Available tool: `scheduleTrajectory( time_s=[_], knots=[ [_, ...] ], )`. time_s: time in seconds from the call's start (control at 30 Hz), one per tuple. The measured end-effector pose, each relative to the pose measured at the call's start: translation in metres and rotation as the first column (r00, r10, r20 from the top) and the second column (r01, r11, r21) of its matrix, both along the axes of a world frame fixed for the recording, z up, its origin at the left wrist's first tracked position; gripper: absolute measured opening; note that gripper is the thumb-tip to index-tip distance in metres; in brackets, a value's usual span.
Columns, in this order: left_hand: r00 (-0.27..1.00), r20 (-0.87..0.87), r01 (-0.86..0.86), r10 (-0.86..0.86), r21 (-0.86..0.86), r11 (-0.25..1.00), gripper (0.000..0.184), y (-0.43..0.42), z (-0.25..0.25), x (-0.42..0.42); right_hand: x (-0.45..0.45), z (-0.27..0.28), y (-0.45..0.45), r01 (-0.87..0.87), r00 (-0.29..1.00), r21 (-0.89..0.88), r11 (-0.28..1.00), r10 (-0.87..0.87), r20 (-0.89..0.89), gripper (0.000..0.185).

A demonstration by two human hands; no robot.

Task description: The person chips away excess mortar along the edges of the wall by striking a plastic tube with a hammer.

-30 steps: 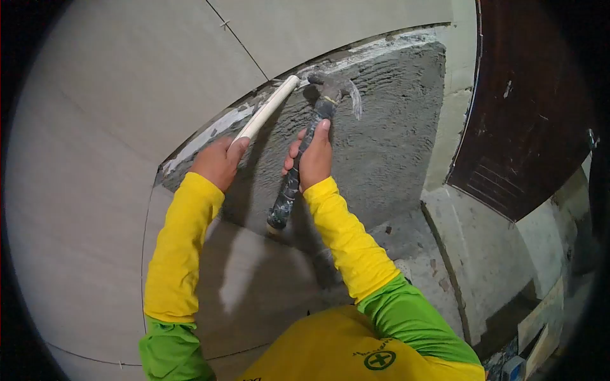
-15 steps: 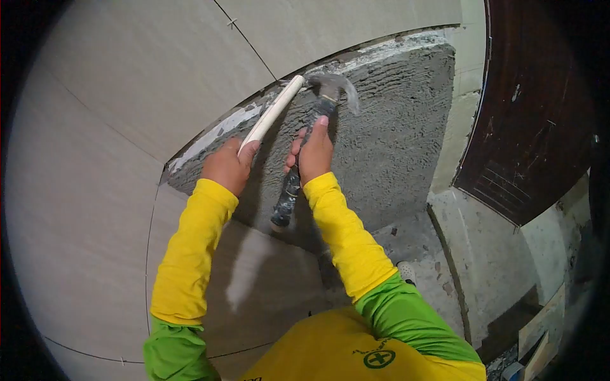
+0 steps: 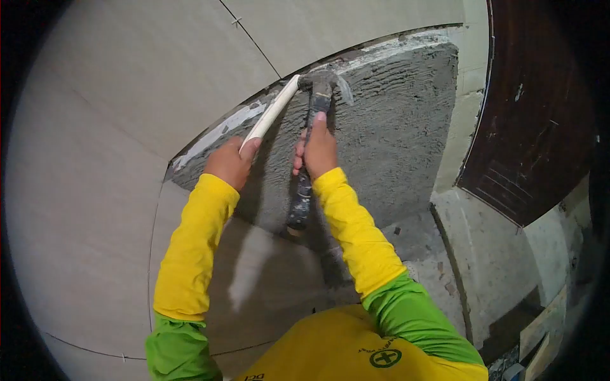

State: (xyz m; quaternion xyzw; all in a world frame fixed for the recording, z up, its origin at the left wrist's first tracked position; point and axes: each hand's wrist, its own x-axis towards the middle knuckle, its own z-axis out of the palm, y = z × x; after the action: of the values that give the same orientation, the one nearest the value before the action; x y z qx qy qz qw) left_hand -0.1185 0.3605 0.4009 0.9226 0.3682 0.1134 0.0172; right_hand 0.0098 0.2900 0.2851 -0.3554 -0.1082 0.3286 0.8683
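Note:
My left hand [image 3: 229, 164] is closed around the lower end of a pale, slim stick [image 3: 272, 114], which looks like wood. The stick slants up to the right. Wrapped round the dark, mortar-stained handle of a claw hammer [image 3: 319, 95] is my right hand [image 3: 319, 149]. The hammer's head is at the top end of the stick; whether they touch I cannot tell for sure. Behind both tools is a patch of grey ridged mortar [image 3: 400, 120], bordered above by large beige tiles [image 3: 146, 76].
A dark brown door panel [image 3: 540, 101] stands at the right. White tile spacers [image 3: 236, 21] sit in the joints. Rough concrete floor [image 3: 426, 254] lies below the mortar, with board offcuts [image 3: 540, 336] at the lower right.
The hammer has swung left, its head coming closer to the stick's top end, and its handle is more upright. My left hand and the stick have hardly moved.

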Motion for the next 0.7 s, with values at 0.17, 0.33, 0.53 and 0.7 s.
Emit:
scheduleTrajectory(
  time_s=[0.17, 0.33, 0.53, 0.7],
  knots=[
    [1.000, 0.025, 0.004, -0.004, -0.008, 1.000, 0.055, 0.001, -0.002, 0.000, -0.009, -0.005, 0.014, 0.172, 0.985, 0.050, 0.984, -0.171, -0.024, 0.059],
    [0.992, 0.116, 0.063, -0.048, -0.127, 0.990, 0.047, 0.009, -0.010, 0.000, 0.004, 0.008, -0.009, 0.004, 1.000, -0.012, 1.000, -0.004, 0.031, 0.058],
    [0.988, 0.145, 0.087, -0.058, -0.207, 0.974, 0.055, -0.001, -0.002, -0.001, 0.002, 0.006, -0.002, -0.010, 1.000, -0.046, 0.999, 0.011, 0.018, 0.059],
    [0.959, 0.198, -0.019, 0.202, -0.666, 0.745, 0.043, -0.032, 0.013, -0.013, 0.006, 0.000, -0.013, -0.026, 0.996, 0.051, 0.998, 0.030, -0.078, 0.059]
  ],
)
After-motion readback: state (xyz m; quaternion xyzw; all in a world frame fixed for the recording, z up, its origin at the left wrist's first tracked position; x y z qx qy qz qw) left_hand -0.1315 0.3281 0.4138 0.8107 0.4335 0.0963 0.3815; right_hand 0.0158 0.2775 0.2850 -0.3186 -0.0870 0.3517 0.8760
